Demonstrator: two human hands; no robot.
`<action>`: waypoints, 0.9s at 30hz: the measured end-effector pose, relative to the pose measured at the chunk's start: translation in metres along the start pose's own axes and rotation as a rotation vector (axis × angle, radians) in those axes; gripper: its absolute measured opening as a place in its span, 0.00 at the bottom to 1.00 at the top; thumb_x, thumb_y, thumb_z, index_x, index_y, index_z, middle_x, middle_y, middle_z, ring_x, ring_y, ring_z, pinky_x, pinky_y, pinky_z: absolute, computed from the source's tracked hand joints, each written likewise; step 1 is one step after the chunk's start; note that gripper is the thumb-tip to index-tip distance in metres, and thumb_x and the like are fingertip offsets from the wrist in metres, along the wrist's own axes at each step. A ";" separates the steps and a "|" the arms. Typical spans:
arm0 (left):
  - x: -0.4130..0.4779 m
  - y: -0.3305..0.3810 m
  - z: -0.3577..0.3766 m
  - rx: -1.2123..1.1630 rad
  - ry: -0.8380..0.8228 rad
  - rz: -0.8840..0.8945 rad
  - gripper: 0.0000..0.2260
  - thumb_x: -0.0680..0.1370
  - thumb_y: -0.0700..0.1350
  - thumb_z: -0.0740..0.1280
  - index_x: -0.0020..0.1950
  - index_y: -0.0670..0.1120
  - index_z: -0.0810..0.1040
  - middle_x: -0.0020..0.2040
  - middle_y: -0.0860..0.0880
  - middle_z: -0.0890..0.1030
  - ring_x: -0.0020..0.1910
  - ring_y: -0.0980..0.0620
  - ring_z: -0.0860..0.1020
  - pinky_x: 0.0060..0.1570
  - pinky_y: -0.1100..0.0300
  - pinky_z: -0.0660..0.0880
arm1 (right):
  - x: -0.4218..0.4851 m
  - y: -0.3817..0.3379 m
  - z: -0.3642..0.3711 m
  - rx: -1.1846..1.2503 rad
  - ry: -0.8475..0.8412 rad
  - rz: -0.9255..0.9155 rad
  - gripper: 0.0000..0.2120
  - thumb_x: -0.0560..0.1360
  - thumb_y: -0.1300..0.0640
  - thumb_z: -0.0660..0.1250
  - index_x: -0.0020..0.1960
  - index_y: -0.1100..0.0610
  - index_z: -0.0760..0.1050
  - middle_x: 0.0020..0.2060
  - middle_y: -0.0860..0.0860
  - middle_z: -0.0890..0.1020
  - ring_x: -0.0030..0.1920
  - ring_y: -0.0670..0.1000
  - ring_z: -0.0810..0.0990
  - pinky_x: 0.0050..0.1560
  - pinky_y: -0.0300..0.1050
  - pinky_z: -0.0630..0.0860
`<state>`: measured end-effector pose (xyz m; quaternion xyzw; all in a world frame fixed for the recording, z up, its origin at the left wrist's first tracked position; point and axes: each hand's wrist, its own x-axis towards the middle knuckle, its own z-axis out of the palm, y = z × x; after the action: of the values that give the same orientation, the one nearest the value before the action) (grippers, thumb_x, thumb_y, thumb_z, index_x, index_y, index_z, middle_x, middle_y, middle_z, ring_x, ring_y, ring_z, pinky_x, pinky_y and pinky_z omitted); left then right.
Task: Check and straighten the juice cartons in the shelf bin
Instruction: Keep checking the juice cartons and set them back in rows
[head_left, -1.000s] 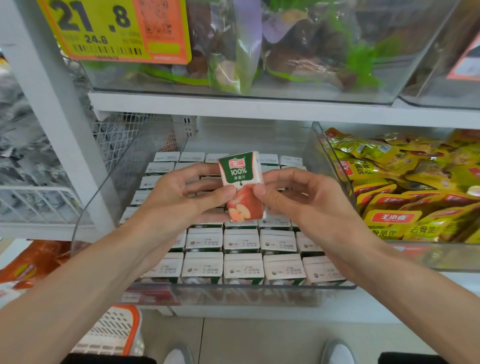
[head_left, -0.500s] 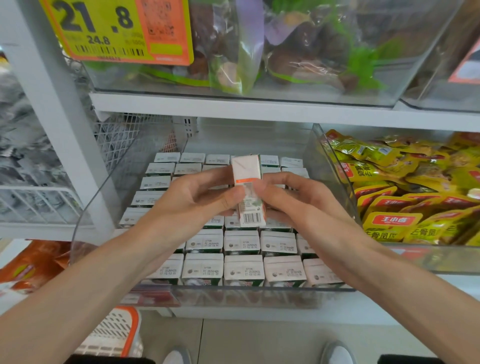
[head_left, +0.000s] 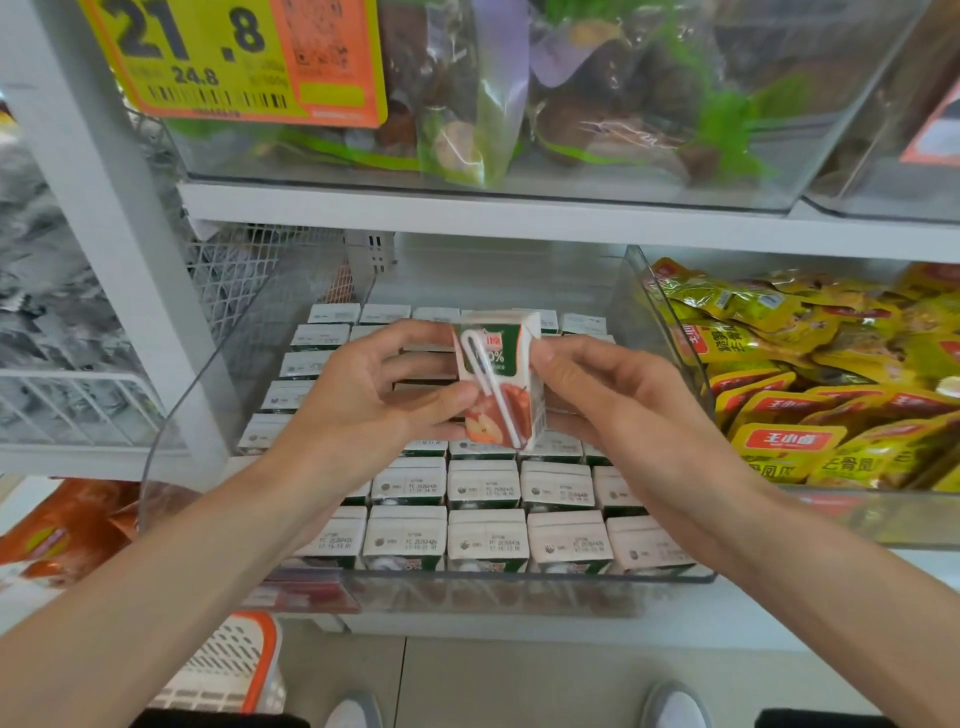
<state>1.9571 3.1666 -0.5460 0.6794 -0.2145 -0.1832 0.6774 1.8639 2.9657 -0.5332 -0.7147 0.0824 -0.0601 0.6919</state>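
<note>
- Turned since half a second ago, the juice carton (head_left: 498, 379) now shows its apple-printed face with the taped straw (head_left: 488, 387). Before, its barcode side faced the camera.
- It is held upright and slightly tilted, between the fingertips of both hands and above the middle rows of the bin.
- The left hand (head_left: 363, 405) pinches it with the thumb across the lower front and the fingers curled behind.
- The right hand (head_left: 639, 415) clamps the opposite edge, with the thumb near the top corner and the fingers underneath.
- Holding it by the edges leaves the faces bare to look at, so this is probably the checking step, going round the carton face by face.
- Below the fingers, the other cartons (head_left: 485, 540) stand packed in tidy rows in the clear shelf bin (head_left: 467, 592), tops up with their date stamps showing.
- The slot this carton belongs in is hidden under the hands, so I cannot tell where the gap lies.
- Past the right fingers, beyond the bin's clear wall, lie yellow snack packets (head_left: 789, 395).
- Overhead, the shelf (head_left: 519, 221) and the price tag (head_left: 234, 57) sit close above the bin, so there is little room to lift higher.
- Near the left forearm, an orange-rimmed basket (head_left: 228, 670) sits on the floor.
</note>
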 end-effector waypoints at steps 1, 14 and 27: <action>0.000 -0.001 0.000 0.014 0.009 0.005 0.19 0.71 0.43 0.77 0.60 0.54 0.82 0.55 0.54 0.88 0.54 0.51 0.88 0.48 0.59 0.85 | 0.000 0.000 0.000 0.001 -0.010 -0.006 0.14 0.80 0.50 0.71 0.62 0.54 0.84 0.54 0.49 0.89 0.57 0.49 0.88 0.63 0.45 0.82; -0.002 0.000 -0.002 0.155 -0.044 0.184 0.25 0.73 0.38 0.78 0.62 0.63 0.84 0.61 0.59 0.85 0.61 0.58 0.84 0.57 0.65 0.81 | -0.002 0.002 0.002 -0.068 -0.081 -0.224 0.17 0.79 0.63 0.71 0.68 0.59 0.81 0.62 0.49 0.87 0.65 0.46 0.84 0.69 0.46 0.79; 0.000 0.007 0.010 0.384 0.141 0.417 0.22 0.71 0.37 0.80 0.59 0.57 0.86 0.54 0.63 0.87 0.58 0.63 0.83 0.53 0.69 0.80 | -0.003 0.005 0.004 -0.244 0.001 -0.318 0.22 0.77 0.65 0.76 0.68 0.50 0.81 0.61 0.40 0.86 0.67 0.40 0.81 0.70 0.42 0.77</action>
<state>1.9512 3.1580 -0.5390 0.7476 -0.3327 0.0517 0.5725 1.8617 2.9699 -0.5382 -0.7973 -0.0246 -0.1585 0.5818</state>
